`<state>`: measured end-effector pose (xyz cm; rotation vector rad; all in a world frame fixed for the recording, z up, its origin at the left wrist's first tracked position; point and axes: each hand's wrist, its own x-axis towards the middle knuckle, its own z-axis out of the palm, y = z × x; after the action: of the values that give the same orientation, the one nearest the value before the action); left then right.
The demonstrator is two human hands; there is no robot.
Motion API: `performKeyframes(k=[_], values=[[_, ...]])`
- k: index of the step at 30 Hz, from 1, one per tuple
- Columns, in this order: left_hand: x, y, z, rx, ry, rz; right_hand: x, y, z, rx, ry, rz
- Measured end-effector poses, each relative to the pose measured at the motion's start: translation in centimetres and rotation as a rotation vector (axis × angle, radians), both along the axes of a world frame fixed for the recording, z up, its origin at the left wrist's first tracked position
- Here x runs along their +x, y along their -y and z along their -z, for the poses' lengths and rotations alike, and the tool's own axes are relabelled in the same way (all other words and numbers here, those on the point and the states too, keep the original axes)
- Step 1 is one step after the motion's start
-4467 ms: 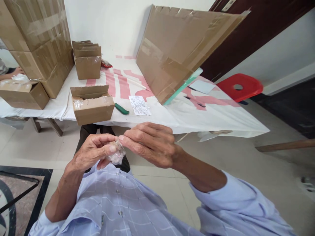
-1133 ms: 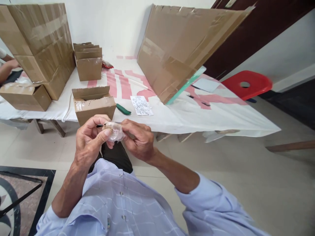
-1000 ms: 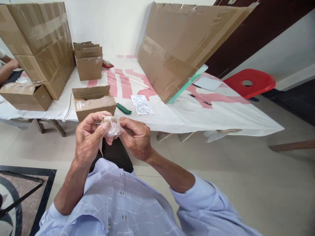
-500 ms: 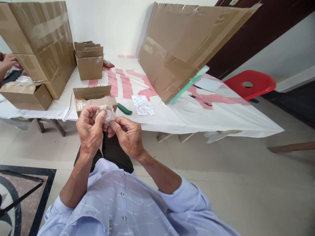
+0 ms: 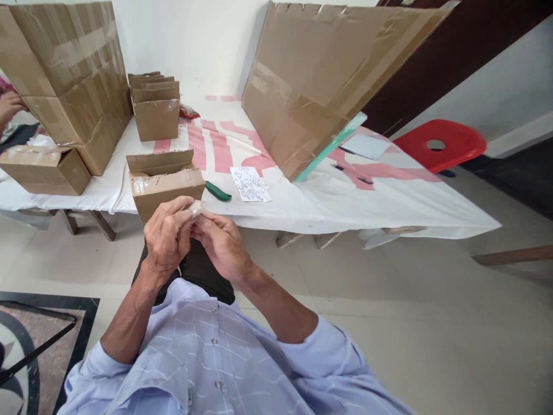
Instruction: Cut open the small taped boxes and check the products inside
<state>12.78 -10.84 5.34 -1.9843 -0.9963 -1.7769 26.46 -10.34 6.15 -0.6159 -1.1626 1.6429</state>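
Plastic wrapping (image 5: 196, 209) is mostly hidden by the left hand (image 5: 167, 237).

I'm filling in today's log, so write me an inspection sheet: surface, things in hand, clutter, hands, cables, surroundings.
Surface: white tablecloth with red patches, wrinkled, hanging over the near edge.
Things in hand: crinkled clear plastic packet, mostly hidden; contents not visible.
Clutter: open cardboard box just beyond the hands; green curved object and patterned paper sheet to its right; red packet farther back.
Hands: left hand and right hand pinch the packet together, in front of the table edge.
Cables: nothing seen.
Surroundings: taped cardboard boxes stacked at left, another person's hand beside them; large cardboard panel leaning at an angle; red stool at right.
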Motion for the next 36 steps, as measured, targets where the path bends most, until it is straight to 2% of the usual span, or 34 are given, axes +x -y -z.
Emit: performKeyframes(k=[3,6,9,12,18,22,26,30,32,34,36], values=[[-0.5,0.1,0.3,0.056,-0.104,-0.001,0.3,0.0,0.3,-0.001,-0.032,-0.075],[-0.4,0.3,0.5,0.049,-0.098,-0.016,0.5,0.0,0.6,0.047,-0.043,-0.097],[0.1,0.8,0.4,-0.042,-0.108,-0.012,0.9,0.0,0.5,0.109,-0.017,-0.079],[0.4,2.0,-0.1,-0.186,-0.104,0.093,1.5,0.0,0.2,0.122,0.024,-0.023],[-0.6,3.7,-1.1,-0.509,0.398,0.326,2.3,0.4,0.2,0.106,0.038,-0.069],[-0.6,3.6,-1.5,-0.72,0.434,0.46,2.4,0.7,0.2,0.173,0.099,-0.023],[-0.6,3.4,-1.5,-0.658,0.351,0.418,2.7,0.0,0.6,0.138,0.126,-0.071],[-0.9,2.6,-1.1,-0.478,0.191,0.293,3.2,-1.7,1.7,0.04,0.063,-0.211],[-0.9,1.9,-0.6,-0.406,0.089,0.274,3.4,-2.4,2.4,-0.028,0.028,-0.257],[-0.5,1.1,0.1,-0.413,0.021,0.291,3.7,-2.7,3.2,-0.082,0.015,-0.223],[0.0,0.3,0.7,-0.502,-0.002,0.325,4.1,-3.0,3.9,-0.11,0.012,-0.15]])
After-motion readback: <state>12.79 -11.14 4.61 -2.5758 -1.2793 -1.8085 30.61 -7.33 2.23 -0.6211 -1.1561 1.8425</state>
